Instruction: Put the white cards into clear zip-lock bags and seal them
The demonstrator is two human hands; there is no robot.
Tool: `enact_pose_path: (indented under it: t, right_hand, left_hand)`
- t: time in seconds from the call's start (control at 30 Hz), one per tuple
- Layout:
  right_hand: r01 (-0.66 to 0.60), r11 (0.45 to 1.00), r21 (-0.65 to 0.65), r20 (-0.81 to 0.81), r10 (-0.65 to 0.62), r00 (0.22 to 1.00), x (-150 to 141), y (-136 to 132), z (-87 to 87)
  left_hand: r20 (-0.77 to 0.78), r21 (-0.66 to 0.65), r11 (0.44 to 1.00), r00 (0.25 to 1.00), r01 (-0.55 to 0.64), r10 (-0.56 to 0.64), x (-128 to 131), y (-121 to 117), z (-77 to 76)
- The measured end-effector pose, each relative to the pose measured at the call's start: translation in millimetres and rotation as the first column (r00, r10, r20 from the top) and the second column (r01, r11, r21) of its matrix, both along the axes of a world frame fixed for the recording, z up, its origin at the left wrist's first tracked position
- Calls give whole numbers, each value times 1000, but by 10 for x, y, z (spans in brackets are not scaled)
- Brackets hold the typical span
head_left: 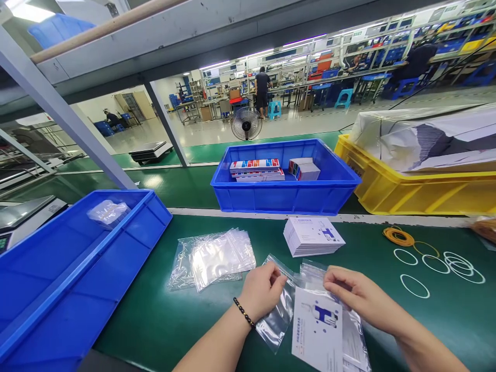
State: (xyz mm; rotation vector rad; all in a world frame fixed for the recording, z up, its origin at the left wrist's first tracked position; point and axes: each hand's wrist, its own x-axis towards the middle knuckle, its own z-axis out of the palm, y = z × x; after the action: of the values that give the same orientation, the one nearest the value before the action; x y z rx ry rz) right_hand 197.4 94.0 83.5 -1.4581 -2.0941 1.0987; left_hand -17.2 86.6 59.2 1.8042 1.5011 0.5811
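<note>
My left hand, a beaded bracelet at its wrist, pinches the top of a clear zip bag that looks empty. Its fingers are closed on the bag's edge. To the right, my right hand has its fingers curled over the upper edge of another plastic bag. Below the two hands lies a printed booklet with a blue picture, over a bag with printed paper inside. A stack of the same booklets stands just beyond. More clear zip bags lie in a pile to the left.
A blue bin with printed boxes stands at the back, beside a yellow crate of wrapped material. Another blue bin occupies the left. Rubber bands and white rings lie at right. A shelf beam crosses overhead.
</note>
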Motion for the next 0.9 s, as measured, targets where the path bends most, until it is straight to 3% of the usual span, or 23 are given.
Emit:
enact_pose_path:
  t: [0.07,0.17,0.33,0.4,0.47,0.57,0.63,0.7,0.77,0.9]
  right_hand:
    - [46,999,6,55,-46,997,85,49,-2]
    - [132,987,97,153,-145,977,153,112,-68]
    - [236,892,385,217,-336,916,141,155,-180]
    - [250,875,414,174,-346,922,76,124,-188]
    - [230,907,354,102,-282,954,-35,67,-188]
    - [114,981,159,-5,-115,993,-244,-32,-219]
    - [42,995,86,-5,-41,999,-364,-81,-275]
    - [4,989,147,37,-10,999,-434,-113,-355]
    - [-33,953,302,77,10,997,-456,-130,-444]
    - [-144,845,515,146,79,986,-465,-156,-558]
  left_hand:
    - [-281,-36,997,957,62,-70,18,-14,9]
    - [-474,-92,986,865,136,-164,43,-40,1]
    - [-488,-114,977,846,181,-214,24,-44,0]
    - [-475,-107,976,853,188,-216,11,-35,19]
    - [-456,-86,977,864,195,-212,1,-31,48]
    - [-397,-30,976,893,218,-212,-10,-37,87]
    - [-315,1,971,921,240,-228,-12,-43,95]
    - [-193,8,971,953,238,-232,-5,-47,84]
    - [-20,-36,980,981,194,-195,15,-46,61]
    - [341,-169,984,940,49,12,81,-38,-2]
